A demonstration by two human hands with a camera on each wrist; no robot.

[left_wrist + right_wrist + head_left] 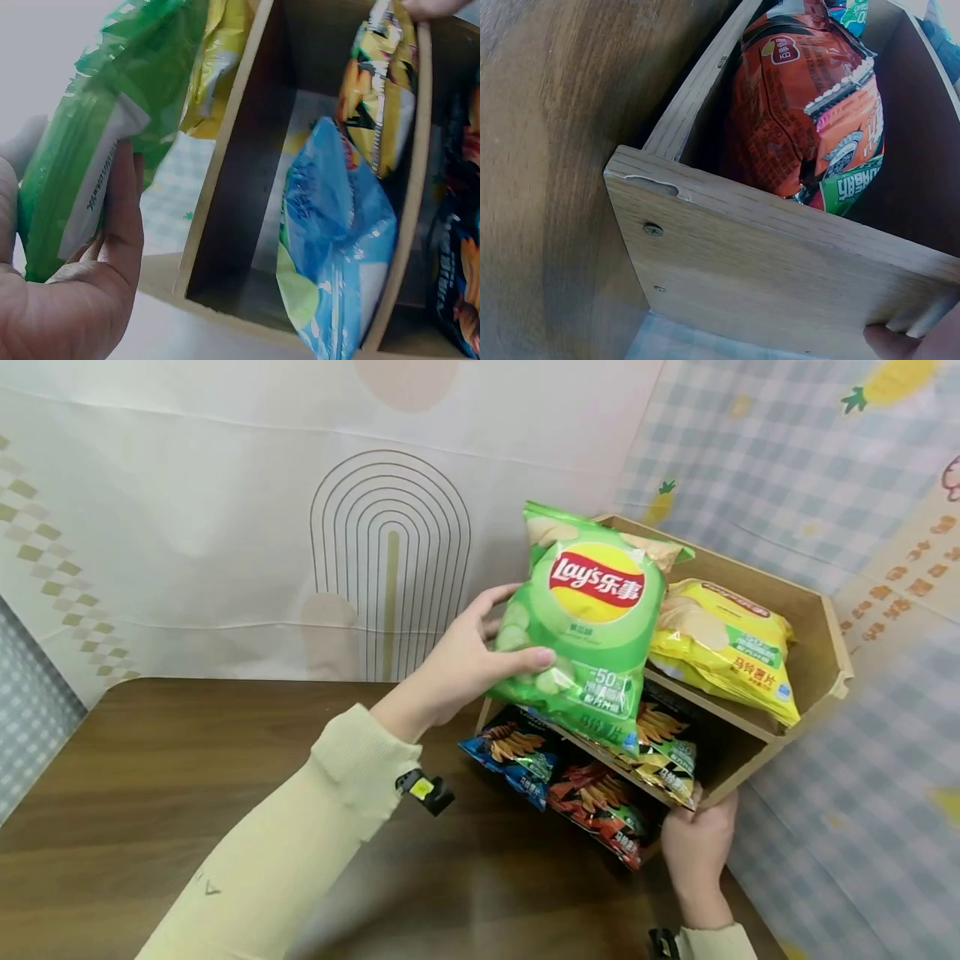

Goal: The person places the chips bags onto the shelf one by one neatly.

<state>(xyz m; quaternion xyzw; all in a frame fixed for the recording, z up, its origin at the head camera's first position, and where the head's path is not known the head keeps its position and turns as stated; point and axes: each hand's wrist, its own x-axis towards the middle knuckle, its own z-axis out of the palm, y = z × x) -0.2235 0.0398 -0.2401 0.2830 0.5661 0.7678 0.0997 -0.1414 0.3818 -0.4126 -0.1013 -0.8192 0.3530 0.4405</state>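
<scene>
My left hand grips a green Lay's potato chip bag by its left side, thumb across the front. The bag is upright before the wooden shelf rack and hides part of it. In the left wrist view, the fingers bend around the green bag's back. My right hand holds the rack's lower right edge. Its fingers touch the side panel in the right wrist view. A yellow Lay's bag lies in the top compartment, beside the green bag.
The middle tier holds a gold bag and a light blue bag. Below are a dark blue bag and a red bag. The rack stands on a brown wooden table, near patterned cloth walls.
</scene>
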